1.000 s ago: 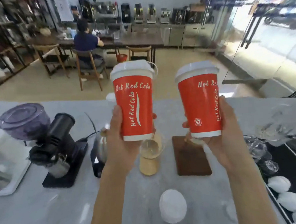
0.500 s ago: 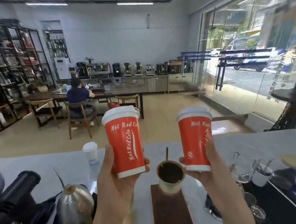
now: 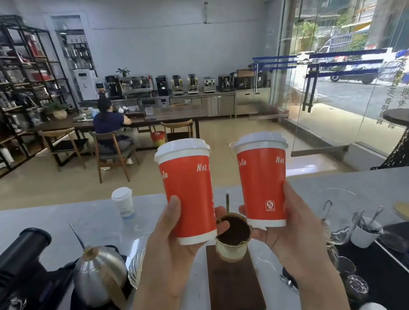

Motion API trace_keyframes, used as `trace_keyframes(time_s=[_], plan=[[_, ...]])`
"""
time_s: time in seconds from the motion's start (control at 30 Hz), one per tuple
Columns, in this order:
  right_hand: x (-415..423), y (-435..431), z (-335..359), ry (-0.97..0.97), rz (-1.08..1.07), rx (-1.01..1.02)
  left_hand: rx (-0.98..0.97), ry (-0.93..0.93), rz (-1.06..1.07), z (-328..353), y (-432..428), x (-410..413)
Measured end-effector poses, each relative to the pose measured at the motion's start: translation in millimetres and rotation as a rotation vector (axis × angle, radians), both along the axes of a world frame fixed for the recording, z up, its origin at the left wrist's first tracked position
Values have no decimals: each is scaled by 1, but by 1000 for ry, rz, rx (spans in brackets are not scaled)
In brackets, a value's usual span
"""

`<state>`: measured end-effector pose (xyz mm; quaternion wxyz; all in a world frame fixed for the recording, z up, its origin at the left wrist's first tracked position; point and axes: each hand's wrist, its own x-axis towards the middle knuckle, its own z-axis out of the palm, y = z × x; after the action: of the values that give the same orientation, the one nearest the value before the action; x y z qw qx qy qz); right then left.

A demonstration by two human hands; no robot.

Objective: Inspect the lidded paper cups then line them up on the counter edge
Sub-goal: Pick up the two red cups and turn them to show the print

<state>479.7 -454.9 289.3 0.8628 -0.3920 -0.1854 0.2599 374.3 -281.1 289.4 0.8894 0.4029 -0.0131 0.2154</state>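
Both cups are up in the air, centre frame, above the pale grey tabletop [image 3: 59, 219]! The left hand [image 3: 171, 248] wraps the left red cup [image 3: 189, 194] low on its body, thumb across the front, fingers [image 3: 221, 225] curled round the far side. The right hand [image 3: 292, 233] grips the right red cup [image 3: 262, 182] the same way near its base. White lids on both, both upright, side by side and apart.

Just below and between them, a small metal cup of dark grounds [image 3: 232, 239] stands on a dark wooden board [image 3: 235, 287]. At lower left, a steel kettle [image 3: 99, 276] beside a black grinder [image 3: 20, 257]; toward the far edge, left of centre, a lone white lidded cup [image 3: 123, 201]. At the right edge, glassware and a white cup holding spoons [image 3: 365, 233].

Beyond the tabletop, tan floor, a long dark table with a seated person [image 3: 111, 129] facing away, coffee machines [image 3: 175, 84] along the back wall, black shelving [image 3: 10, 90] at upper left, glass doors [image 3: 337, 74] at right showing a street
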Motion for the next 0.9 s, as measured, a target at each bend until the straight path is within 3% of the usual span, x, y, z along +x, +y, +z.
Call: trace_keyframes(time_s=[0.17,0.43,0.9], plan=[[3,4,0,81,29,75,61,35,70,2,5,1],[7,2,-4,124,-12,132,-83,-9,-75,7,10,-3],[11,-7,-3,154,52,158,-164,-20,-45,9,15,0]])
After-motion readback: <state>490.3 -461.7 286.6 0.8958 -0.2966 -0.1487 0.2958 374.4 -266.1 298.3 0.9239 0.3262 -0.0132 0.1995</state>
